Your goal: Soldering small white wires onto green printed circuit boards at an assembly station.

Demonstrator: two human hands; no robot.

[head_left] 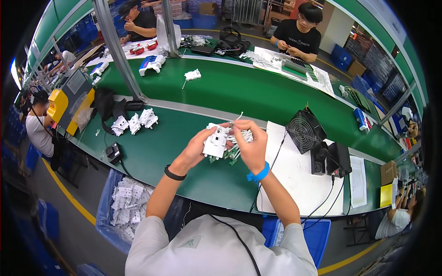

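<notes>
My left hand point(194, 149) grips a white plastic housing point(214, 146) with small dark openings, held tilted above the green bench. At the housing's upper right edge, the fingers of my right hand point(253, 143) are pinched together on a thin white cable point(241, 115), whose free end sticks up past the fingertips. Where the cable meets the housing is hidden by my fingers. Beneath and behind my hands lies a heap of white cables with small green circuit boards point(232, 161), partly covered by the right hand.
Several white housings point(134, 123) lie at the bench's left, near a black adapter point(113, 152). A blue bin point(107, 202) of white parts stands below left. A black fan point(305, 131) and power boxes occupy the right. Beyond runs a green conveyor point(221, 89); co-workers sit across it.
</notes>
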